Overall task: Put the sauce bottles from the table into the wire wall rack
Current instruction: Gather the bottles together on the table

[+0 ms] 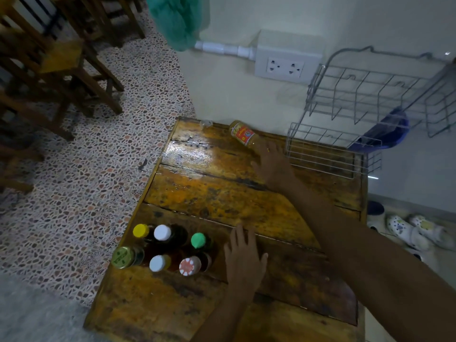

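Several sauce bottles (170,248) stand close together on the near left of the wooden table (222,203), with yellow, white, green, gold and red-and-white caps. My left hand (243,257) rests flat on the table just right of them, fingers straight. At the table's far edge my right hand (272,164) grips one end of an orange bottle with a red label (243,133), which is tilted with its other end pointing up and left. The wire wall rack (328,156) hangs right of that bottle. Nothing stands in either its lower tier or its upper tier (370,95).
A wall socket box (285,66) and a white pipe sit left of the rack. A blue basin (392,129) shows behind the rack's wires. Wooden chairs (61,70) stand on the pebble floor to the left. White shoes (407,230) lie right of the table.
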A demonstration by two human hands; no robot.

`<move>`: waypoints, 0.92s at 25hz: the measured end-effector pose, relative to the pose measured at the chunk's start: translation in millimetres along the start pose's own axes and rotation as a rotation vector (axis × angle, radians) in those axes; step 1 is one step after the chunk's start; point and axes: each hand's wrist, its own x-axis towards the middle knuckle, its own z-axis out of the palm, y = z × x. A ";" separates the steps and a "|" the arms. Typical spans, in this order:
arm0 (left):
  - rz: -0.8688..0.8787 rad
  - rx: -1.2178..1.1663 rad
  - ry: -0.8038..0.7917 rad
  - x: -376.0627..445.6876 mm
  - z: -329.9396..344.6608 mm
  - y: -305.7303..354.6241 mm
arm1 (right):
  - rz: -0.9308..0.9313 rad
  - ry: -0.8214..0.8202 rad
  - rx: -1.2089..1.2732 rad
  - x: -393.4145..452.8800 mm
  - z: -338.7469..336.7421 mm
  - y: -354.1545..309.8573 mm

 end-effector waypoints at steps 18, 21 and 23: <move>-0.017 -0.058 -0.075 3.0 -11.8 -16.6 | 0.191 -0.104 0.488 -82.0 7.2 -8.0; 0.015 -0.224 0.004 -10.2 -26.3 -12.5 | 0.419 -0.151 0.904 -133.9 -24.2 -19.2; 0.067 -0.314 0.071 -19.1 -33.9 -11.4 | 0.598 -0.274 1.237 -167.9 -42.9 -23.4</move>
